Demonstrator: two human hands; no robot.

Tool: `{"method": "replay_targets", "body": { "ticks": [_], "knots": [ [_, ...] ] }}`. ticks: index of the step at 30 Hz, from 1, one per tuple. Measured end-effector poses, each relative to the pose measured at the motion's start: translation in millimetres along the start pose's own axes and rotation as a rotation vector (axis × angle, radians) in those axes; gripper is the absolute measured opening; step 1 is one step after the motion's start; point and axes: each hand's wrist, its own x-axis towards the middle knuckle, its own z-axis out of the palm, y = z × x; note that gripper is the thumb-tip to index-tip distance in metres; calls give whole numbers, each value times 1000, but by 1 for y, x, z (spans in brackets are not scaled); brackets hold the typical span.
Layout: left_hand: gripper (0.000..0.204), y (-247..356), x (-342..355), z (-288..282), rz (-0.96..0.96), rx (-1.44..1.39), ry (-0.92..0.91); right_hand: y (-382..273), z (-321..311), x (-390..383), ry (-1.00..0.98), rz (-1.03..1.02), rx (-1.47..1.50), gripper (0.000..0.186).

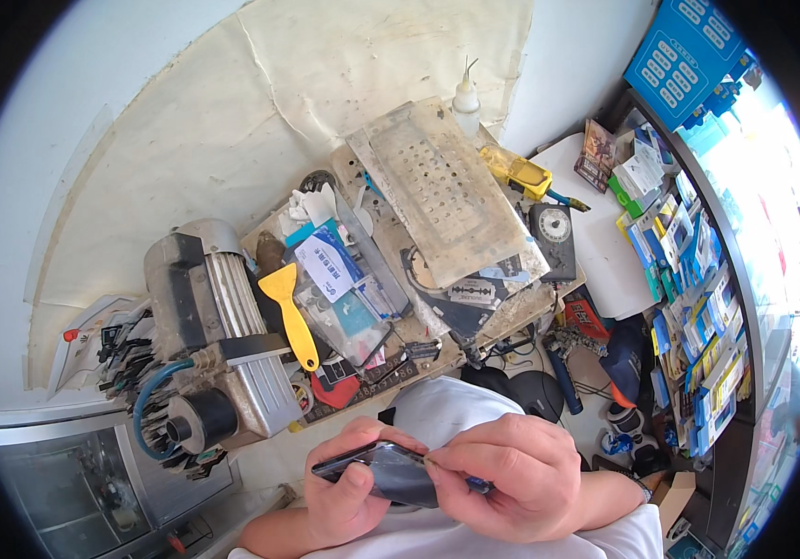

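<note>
A dark, glossy smartphone (395,473) is held tilted in front of my body. My left hand (352,494) grips its left end, with the thumb lying on the glossy face and the fingers behind. My right hand (512,475) is closed in a pinch at the phone's right end, thumb and forefinger together against its upper edge. A small dark-blue end (479,485) pokes out beneath the right fingers; whether it belongs to the phone or is a separate thing I cannot tell. Whatever the right fingertips pinch is hidden.
Ahead stands a cluttered workbench with a perforated metal plate (447,191), a yellow scraper (288,312), a dropper bottle (465,101) and a dial box (554,238). A motor pump (223,326) sits at left. Racks of small packages (698,326) line the right side.
</note>
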Motion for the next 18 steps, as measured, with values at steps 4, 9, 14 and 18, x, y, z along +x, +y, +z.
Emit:
{"method": "replay_targets", "body": {
  "ticks": [4, 9, 14, 18],
  "knots": [
    [39, 0, 0, 1, -2, -2, 2, 0, 0, -1, 0, 1, -17, 27],
    [40, 1, -1, 4, -38, 49, 53, 0, 1, -3, -16, -40, -94, 29],
    [42, -1, -2, 7, -26, 107, 96, 2, 2, -4, -16, -76, -145, 30],
    [42, -1, -3, 7, -32, 122, 108, 4, 2, -1, -45, 20, -41, 23]
  ]
}}
